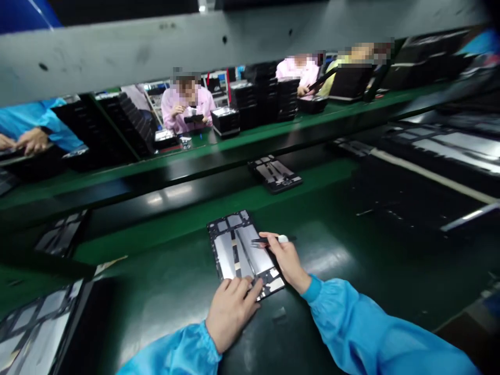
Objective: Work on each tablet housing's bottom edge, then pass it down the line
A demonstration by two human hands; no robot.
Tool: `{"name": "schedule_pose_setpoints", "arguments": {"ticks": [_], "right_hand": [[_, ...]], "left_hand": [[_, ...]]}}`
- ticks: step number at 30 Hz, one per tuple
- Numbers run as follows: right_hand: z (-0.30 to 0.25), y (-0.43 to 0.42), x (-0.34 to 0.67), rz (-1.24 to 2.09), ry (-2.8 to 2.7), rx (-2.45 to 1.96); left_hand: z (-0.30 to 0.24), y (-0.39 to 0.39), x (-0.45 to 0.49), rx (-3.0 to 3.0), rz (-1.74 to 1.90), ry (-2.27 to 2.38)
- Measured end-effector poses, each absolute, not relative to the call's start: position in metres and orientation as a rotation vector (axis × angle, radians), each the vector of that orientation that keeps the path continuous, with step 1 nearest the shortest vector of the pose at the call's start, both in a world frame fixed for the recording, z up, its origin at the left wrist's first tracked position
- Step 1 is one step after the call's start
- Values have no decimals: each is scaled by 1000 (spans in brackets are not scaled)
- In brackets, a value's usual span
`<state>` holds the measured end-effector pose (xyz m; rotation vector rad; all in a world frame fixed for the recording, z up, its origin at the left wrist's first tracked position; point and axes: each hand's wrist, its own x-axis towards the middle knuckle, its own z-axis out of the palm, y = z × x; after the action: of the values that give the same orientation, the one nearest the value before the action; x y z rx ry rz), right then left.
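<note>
An opened tablet (pixel 244 250) lies on the green bench in front of me, its silver battery plates and dark flex cable exposed. My left hand (pixel 233 308) rests over its near end, fingers stretched out and pressing on the edge, so part of that end is hidden. Black tweezers (pixel 261 241) are pinched in my right hand (pixel 285 258), their tips above the right battery plate. Whether the tips touch the plate I cannot tell. Something white, like a finger cot, covers one fingertip of the right hand.
Another opened tablet (pixel 275 173) lies farther back on the line. Stacked tablets stand at left (pixel 35 323) and right (pixel 449 143). A raised green shelf (pixel 187 166) crosses behind, with black trays (pixel 265 94) and co-workers beyond it.
</note>
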<state>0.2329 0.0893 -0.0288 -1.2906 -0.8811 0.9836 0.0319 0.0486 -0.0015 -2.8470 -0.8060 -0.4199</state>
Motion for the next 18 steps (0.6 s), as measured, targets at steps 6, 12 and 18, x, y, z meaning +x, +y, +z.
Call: {"name": "schedule_pose_setpoints", "arguments": {"ticks": [6,12,18], "right_hand": [[-34,157,257,840,-877,-1258],[-28,202,340,546,-773,-1390],[-15,247,368,310,-730,-1627]], "left_hand": [[-11,179,8,-2507,-383,-1157],[-14,267,-21,-2201,-475,-1415],[-42,271,95,-2499,-902,-883]]}}
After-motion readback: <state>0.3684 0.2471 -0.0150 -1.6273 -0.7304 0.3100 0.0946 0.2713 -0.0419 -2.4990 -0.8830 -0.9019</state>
